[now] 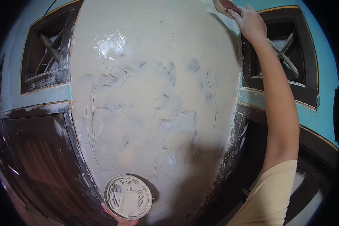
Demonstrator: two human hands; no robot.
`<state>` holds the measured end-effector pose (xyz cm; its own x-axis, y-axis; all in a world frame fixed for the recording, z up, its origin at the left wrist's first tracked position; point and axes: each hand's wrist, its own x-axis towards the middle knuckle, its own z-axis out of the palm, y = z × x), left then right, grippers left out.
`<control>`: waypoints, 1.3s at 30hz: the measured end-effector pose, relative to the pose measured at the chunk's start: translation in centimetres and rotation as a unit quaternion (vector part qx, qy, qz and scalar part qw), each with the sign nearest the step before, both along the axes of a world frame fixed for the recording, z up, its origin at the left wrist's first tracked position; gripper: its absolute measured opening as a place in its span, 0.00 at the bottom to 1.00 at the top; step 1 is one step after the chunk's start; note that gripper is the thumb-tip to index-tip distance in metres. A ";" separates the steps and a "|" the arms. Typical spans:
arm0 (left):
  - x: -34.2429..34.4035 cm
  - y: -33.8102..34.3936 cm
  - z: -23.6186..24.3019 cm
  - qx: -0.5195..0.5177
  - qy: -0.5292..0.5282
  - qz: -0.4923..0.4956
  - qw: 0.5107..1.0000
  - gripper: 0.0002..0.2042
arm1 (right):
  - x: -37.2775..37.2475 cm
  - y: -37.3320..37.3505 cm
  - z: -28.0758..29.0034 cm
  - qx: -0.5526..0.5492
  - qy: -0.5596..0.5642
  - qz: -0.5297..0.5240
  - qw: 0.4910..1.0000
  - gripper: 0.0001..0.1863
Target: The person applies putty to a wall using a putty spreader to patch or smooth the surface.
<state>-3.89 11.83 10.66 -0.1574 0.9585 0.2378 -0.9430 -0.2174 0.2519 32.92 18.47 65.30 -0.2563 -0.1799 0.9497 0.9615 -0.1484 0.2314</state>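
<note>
At the upper right, my right hand (252,25) is closed around a putty knife (225,6) with a brown handle. The knife is against or close to the upper right edge of the cream-coated wall (150,90); contact cannot be made out. White residue marks the fingers. Low in the view, my left hand (125,221) supports a round tub (106,194) from beneath, most of the hand hidden by it. Thick off-white putty (129,202) fills the tub's inside. Dark scratches and greyish patches cross the wall's middle, and a wet sheen shows higher up.
Dark wooden frames with crossed slats stand left (45,49) and right (286,49) of the wall. Below them are dark door panels, left (37,150) and right (248,150). Turquoise paint (320,120) surrounds the frames. White smears mark the wood's edges.
</note>
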 end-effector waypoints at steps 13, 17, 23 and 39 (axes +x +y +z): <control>-1.5 6.1 -0.8 0.062 0.035 -0.021 0.997 0.50 | -5.6 9.2 -0.7 -0.128 0.043 -0.021 0.991 0.20; -1.4 6.2 -2.1 0.058 0.022 -0.035 0.997 0.50 | -1.9 8.1 -1.8 -0.111 -0.058 0.059 0.990 0.20; -0.6 6.3 -0.9 0.071 0.013 -0.063 0.995 0.51 | 0.3 6.4 3.0 -0.027 0.049 -0.015 0.998 0.20; 3.8 2.7 2.3 0.062 -0.153 -0.119 0.979 0.48 | 2.6 5.6 -10.7 -0.185 0.029 0.161 0.969 0.18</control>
